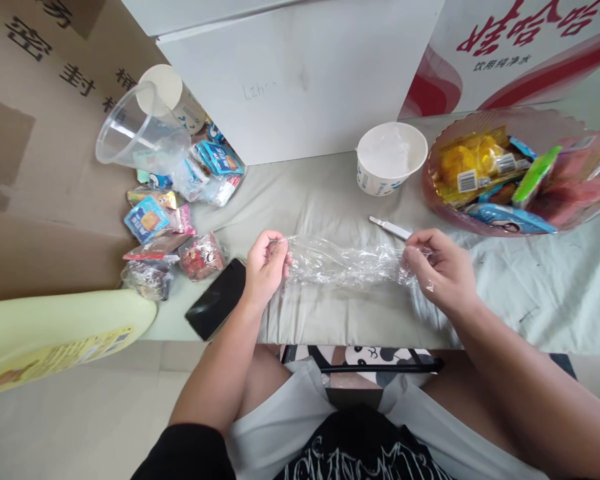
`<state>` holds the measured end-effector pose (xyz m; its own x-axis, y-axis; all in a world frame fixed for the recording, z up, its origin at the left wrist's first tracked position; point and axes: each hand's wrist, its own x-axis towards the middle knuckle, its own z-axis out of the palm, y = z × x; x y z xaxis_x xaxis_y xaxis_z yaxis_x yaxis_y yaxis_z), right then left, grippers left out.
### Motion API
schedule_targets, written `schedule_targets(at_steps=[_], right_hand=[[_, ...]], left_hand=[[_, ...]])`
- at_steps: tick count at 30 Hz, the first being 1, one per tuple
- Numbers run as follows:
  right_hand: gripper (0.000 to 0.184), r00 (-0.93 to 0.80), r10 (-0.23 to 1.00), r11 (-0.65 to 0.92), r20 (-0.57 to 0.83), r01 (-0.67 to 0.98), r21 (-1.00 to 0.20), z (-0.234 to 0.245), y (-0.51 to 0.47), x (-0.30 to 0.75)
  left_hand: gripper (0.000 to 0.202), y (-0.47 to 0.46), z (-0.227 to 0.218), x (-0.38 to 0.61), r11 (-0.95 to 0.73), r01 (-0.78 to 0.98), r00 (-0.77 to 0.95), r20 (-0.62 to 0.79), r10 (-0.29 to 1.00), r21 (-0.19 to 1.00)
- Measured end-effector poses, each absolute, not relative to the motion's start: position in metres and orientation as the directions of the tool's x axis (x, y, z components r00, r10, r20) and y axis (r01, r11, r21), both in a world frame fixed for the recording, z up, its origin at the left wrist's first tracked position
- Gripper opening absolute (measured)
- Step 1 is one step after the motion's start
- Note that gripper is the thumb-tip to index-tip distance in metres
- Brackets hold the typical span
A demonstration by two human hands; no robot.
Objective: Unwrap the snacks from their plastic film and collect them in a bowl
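A clear, crinkled sheet of plastic film (347, 265) stretches between my hands, above the cloth-covered surface (305, 193). My left hand (267, 267) pinches its left end between thumb and fingers. At the other end, my right hand (440, 270) has its fingers closed on the bunched film. Just behind the right hand lies a slim white-handled tool (390, 227), partly hidden by the fingers. A black phone (217, 300) rests beside my left wrist. Farther back stands a white paper cup (393, 160) with clear plastic in its mouth.
A pink see-through bowl (485, 223) holds several packaged snacks at right. On the left are loose snack packets (147, 219), a clear plastic cup (130, 133) and another paper cup (180, 100). White boxes (300, 80), a cardboard box (45, 153) and a pale yellow bottle (65, 327) stand around.
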<state>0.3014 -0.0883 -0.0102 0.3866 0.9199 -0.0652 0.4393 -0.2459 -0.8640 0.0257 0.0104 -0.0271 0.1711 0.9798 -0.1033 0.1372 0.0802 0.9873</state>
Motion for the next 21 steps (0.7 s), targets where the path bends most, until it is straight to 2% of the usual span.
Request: schedule_targets(at_steps=[3,6,8,10,12,14,16,18,21], right_hand=[[0.014,0.402,0.908,-0.317,-0.113,0.486,-0.814,-0.011,-0.086,0.306],[0.010,0.420,0.898,-0.365,-0.134,0.540,-0.759,-0.015,-0.084,0.310],[0.011,0.404,0.905,-0.359,-0.130,0.566,-0.742,-0.019,-0.084,0.313],[0.017,0.381,0.920,-0.302,-0.089,0.546,-0.782,-0.022,-0.085,0.316],[0.022,0.406,0.913,-0.196,0.031,0.505,-0.841,-0.023,-0.086,0.319],[0.024,0.466,0.863,-0.076,0.193,0.498,-0.864,-0.022,-0.088,0.320],[0.020,0.500,0.813,-0.015,0.297,0.529,-0.848,-0.020,-0.088,0.320],[0.015,0.512,0.808,-0.039,0.292,0.541,-0.840,-0.018,-0.087,0.319],[0.013,0.535,0.830,-0.132,0.160,0.466,-0.875,-0.018,-0.084,0.318]], left_hand=[[0.026,0.012,-0.029,0.026,0.034,0.261,0.174,-0.081,0.981,0.965],[0.019,0.013,-0.031,0.026,-0.054,0.452,0.167,-0.025,0.986,0.891],[0.017,0.014,-0.032,0.027,-0.094,0.555,0.187,-0.014,0.982,0.826],[0.015,0.014,-0.033,0.028,-0.153,0.612,0.226,0.014,0.974,0.776],[0.012,0.014,-0.033,0.029,-0.250,0.634,0.273,0.091,0.958,0.732],[0.021,0.015,-0.034,0.030,-0.331,0.633,0.317,0.156,0.936,0.700],[0.025,0.015,-0.034,0.031,-0.345,0.624,0.348,0.146,0.926,0.701],[0.019,0.016,-0.035,0.032,-0.318,0.612,0.366,0.096,0.925,0.724],[0.011,0.014,-0.036,0.033,-0.252,0.577,0.357,0.037,0.933,0.777]])
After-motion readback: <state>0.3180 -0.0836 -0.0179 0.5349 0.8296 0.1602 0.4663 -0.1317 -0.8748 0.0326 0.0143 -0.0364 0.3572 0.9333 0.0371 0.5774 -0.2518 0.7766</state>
